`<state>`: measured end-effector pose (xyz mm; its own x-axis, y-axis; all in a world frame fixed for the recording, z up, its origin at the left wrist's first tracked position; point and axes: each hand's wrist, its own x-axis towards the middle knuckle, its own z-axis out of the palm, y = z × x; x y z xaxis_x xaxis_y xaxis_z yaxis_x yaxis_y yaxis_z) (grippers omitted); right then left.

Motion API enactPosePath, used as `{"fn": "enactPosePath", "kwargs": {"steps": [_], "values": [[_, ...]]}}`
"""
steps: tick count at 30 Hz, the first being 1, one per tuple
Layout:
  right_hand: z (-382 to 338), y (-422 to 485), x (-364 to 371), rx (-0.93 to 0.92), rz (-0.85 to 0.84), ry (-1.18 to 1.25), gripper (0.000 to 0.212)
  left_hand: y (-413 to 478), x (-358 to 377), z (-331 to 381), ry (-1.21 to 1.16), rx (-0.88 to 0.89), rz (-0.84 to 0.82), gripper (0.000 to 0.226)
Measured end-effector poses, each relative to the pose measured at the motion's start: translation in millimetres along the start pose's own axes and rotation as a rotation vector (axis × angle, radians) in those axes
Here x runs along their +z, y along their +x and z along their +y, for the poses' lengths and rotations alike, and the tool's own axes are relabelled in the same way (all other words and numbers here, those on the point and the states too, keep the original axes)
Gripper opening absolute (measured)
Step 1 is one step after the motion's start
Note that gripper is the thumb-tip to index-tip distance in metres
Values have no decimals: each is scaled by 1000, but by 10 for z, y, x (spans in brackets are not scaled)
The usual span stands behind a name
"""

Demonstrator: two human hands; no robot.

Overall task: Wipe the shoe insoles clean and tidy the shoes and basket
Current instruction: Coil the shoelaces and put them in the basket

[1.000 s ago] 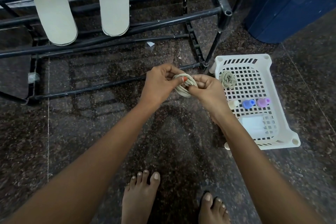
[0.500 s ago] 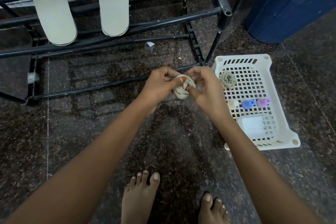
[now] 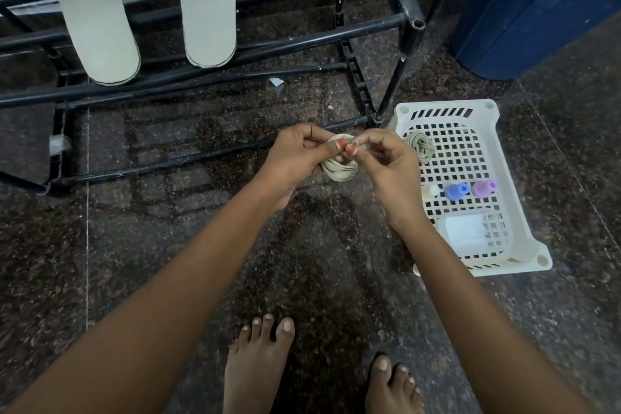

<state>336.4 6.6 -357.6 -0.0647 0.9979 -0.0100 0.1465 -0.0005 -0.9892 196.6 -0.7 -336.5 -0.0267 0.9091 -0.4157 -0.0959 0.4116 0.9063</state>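
Observation:
Between my hands, above the dark floor, is a coiled beige shoelace (image 3: 340,169). My left hand (image 3: 297,155) grips the coil from the left. My right hand (image 3: 386,165) pinches the lace's end at the top of the coil. A second coiled lace (image 3: 420,144) lies in the white plastic basket (image 3: 484,111) just to the right. Two pale insoles (image 3: 97,17) (image 3: 208,7) lean on the bars of the black metal shoe rack (image 3: 302,40) at the top left.
The basket also holds a cream, a blue (image 3: 455,191) and a purple small bottle (image 3: 484,187), plus a clear plastic box (image 3: 470,232). A dark blue bin (image 3: 537,10) stands at the top right. My bare feet (image 3: 258,360) are on the floor below.
My right hand has shifted from gripping the coil's right side to pinching the lace end on top of it. The coil has stayed in place between both hands.

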Motion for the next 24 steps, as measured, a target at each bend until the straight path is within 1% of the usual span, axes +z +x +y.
{"fn": "enactPosePath", "kwargs": {"steps": [2, 4, 6, 8, 10, 12, 15, 18, 21, 24], "values": [[-20, -19, 12, 81, 5, 100, 8, -2, 6, -9, 34, 29, -3, 10], [-49, -42, 16, 148, 11, 179, 12, 0, 8, -13, 82, 58, 4, 10], [-62, -56, 14, 185, 20, 221, 11, 5, 11, -11, 133, 83, 13, 12], [-62, -58, 8, 192, 47, 229, 8, 8, 20, -9, 182, 90, 4, 11], [-56, -46, -11, 184, 102, 231, 12, 5, 29, -10, 197, 79, -17, 10], [-40, -38, -31, 145, 121, 177, 18, 2, 41, -22, 171, 59, -23, 10], [-20, -52, -69, 29, 112, -40, 13, -8, 81, -34, 91, 22, -26, 11], [-7, -71, -111, -79, 96, -190, 17, -14, 138, -27, 50, -2, -14, 11], [-7, -74, -186, -89, 5, -242, 20, 2, 178, -19, 41, -8, -6, 10], [-27, -61, -271, -23, -80, -231, 23, 9, 218, -22, 57, 7, -14, 9]]}}
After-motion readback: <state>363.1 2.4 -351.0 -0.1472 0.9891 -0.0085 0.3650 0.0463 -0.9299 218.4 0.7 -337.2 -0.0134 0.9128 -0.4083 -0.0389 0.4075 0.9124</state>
